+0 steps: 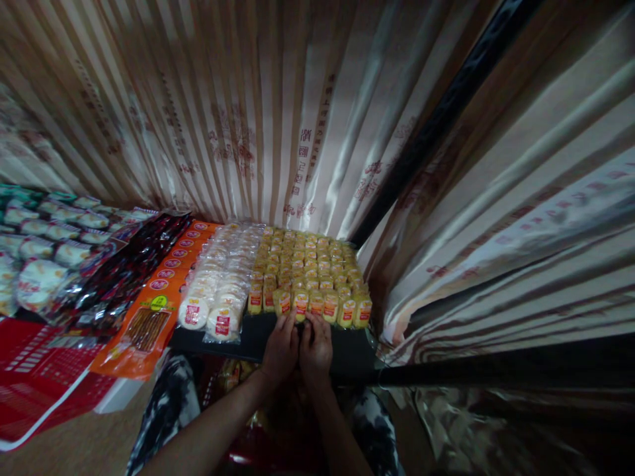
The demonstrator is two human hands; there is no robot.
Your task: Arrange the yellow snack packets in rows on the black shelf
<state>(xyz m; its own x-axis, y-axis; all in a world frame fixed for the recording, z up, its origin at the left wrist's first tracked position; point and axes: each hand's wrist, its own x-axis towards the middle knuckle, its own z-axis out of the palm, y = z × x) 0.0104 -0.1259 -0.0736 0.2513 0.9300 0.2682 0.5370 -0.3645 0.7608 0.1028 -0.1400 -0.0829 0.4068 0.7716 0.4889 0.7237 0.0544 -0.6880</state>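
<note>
Small yellow wrapped snacks with red-and-white labels stand in tight rows on a dark shelf. My left hand and my right hand are side by side at the front edge of these rows. Both have curled fingers, with the fingertips against one front snack packet and close to its neighbours. The undersides of the fingers are partly hidden. Left of the yellow rows lie two rows of round white crackers in clear wrappers.
An orange snack strip, dark shiny packets and white packaged goods extend leftward. A red basket with a white handle sits at lower left. Behind hangs a pleated printed curtain, crossed by a dark pole.
</note>
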